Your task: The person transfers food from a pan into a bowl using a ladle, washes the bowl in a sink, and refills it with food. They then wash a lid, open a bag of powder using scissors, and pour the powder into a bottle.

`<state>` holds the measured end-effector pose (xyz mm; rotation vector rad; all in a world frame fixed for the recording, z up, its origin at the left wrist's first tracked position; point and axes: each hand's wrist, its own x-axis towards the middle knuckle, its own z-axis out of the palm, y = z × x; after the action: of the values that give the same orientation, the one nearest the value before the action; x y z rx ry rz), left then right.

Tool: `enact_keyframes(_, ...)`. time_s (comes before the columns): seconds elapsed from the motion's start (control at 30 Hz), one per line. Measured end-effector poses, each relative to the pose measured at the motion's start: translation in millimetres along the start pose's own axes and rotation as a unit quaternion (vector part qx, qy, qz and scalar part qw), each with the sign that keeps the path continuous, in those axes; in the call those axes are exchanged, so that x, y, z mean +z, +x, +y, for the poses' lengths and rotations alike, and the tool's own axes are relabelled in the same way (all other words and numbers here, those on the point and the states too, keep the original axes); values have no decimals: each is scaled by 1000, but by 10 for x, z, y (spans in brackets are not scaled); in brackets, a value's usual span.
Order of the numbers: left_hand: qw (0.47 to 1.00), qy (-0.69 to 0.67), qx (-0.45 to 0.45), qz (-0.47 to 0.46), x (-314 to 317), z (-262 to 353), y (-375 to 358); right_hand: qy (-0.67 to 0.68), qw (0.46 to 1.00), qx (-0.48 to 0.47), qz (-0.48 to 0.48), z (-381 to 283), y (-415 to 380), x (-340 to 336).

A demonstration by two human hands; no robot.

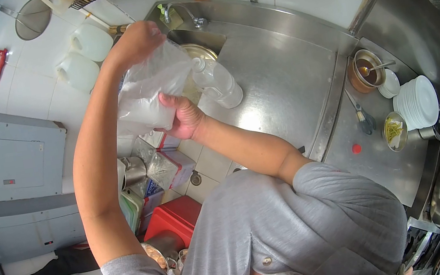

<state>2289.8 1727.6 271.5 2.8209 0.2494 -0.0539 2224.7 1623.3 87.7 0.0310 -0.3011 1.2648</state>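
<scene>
A clear plastic bag point(153, 93) with something white inside is held up in front of the sink. My left hand point(140, 38) is closed at the bag's upper end, its fingertips partly hidden. Lower down, my right hand point(185, 114) grips the bag's side, with the thumb in front and the other fingers mostly behind it. Just right of the bag, a clear plastic bottle point(217, 84) leans or stands at the edge of the steel counter point(280, 83). Neither hand touches the bottle.
The sink point(208, 39) has a faucet point(194, 19) behind it. At right are a pot of brown sauce point(369, 67), scissors point(364, 119), stacked white plates point(419, 102) and a bowl of green pieces point(395, 131). Boxes point(173, 167) and a red container point(173, 221) are below.
</scene>
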Motion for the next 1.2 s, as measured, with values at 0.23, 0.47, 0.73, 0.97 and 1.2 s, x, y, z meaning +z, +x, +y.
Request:
enact_keyframes(0.23, 1000, 3, 10, -6, 14, -20, 53, 2, 1000, -17, 21, -3, 2, 84)
enact_keyframes(0.47, 1000, 7, 8, -12, 10, -17, 67, -1, 1000, 5, -5, -17, 21, 13)
enact_keyframes(0.73, 1000, 9, -6, -26, 12, -48, 85, 12, 1000, 8, 4, 26, 53, -48)
enact_keyframes(0.97, 1000, 7, -5, -27, 5, -37, 68, 9, 1000, 4, 14, 37, 33, -10)
enact_keyframes(1.2, 1000, -1, -11, -12, -16, 42, 2, 6, 1000, 10, 13, 44, 48, -50)
